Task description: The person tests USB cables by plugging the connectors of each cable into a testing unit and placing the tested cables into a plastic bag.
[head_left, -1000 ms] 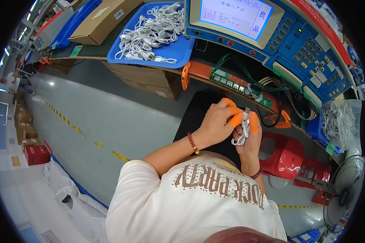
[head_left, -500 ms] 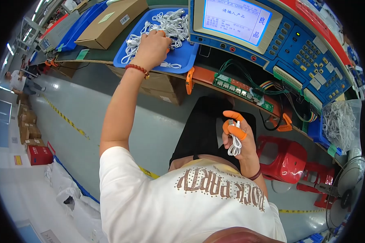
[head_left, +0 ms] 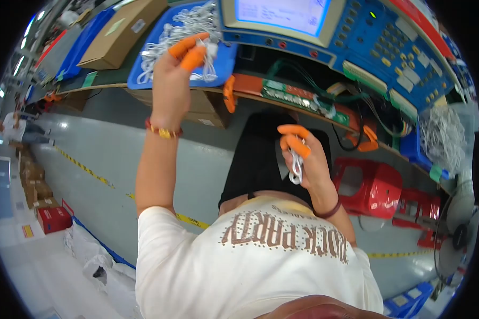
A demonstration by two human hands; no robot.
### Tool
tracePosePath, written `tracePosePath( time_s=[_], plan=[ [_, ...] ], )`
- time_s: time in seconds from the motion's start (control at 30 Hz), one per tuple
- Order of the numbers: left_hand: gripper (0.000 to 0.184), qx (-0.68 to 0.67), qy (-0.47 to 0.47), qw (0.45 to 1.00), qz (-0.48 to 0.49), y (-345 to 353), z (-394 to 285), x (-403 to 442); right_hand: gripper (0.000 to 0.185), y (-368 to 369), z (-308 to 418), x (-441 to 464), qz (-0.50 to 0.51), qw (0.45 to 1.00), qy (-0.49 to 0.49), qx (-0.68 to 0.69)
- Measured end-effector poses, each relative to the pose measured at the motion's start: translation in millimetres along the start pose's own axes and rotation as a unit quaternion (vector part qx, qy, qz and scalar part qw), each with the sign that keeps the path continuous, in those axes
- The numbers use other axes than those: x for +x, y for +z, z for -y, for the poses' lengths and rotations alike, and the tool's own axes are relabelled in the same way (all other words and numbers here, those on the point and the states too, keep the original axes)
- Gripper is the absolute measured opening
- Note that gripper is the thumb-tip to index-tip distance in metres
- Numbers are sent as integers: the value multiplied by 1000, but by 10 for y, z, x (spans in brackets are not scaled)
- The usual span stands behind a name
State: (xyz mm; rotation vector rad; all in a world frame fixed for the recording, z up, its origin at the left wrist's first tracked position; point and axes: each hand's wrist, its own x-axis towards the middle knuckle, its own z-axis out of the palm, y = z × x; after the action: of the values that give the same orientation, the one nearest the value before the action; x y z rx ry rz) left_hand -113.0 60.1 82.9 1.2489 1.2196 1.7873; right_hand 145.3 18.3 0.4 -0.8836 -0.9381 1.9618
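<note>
At the tabletop (head_left: 117,75), pinching white cable (head_left: 211,51) in left hand (head_left: 171,91), looped cable (head_left: 297,171) in right hand (head_left: 315,164) (likely light, limp; best gripped near ends).

White T-shirt (head_left: 239,266), brown dotted ROCK PARTY lettering (head_left: 285,234), black trousers (head_left: 255,165), orange finger covers (head_left: 192,58), red-and-gold beaded bracelet (head_left: 164,131), dark wristband (head_left: 331,208)

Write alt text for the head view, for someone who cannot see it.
The left hand, wearing orange finger cots, holds a dangling white cable over a blue plastic tray of white cables; the right hand holds a looped white cable.
</note>
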Motion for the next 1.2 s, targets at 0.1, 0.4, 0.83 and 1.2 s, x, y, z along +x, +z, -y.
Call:
tracePosePath(
  time_s=[0.1, 0.4, 0.83, 1.2],
  plan=[
    [39, -107, -70, 988, 90, 400, 164, -634, 23, 111, 86, 45, -22, 998, -64, 7],
    [25, -73, -52, 992, 91, 984, 676, -1250, 18, -103, -67, -31, -136, 968, -209, -22],
    [18, -48, -164, 977, 130, 893, 665, -1319, 19, -224, -214, 30, -149, 851, -369, -343],
    [21, -72, -177, 967, 166, 851, 757, -1314, 20, -251, -187, 11, -124, 979, -140, -77]
  ],
)
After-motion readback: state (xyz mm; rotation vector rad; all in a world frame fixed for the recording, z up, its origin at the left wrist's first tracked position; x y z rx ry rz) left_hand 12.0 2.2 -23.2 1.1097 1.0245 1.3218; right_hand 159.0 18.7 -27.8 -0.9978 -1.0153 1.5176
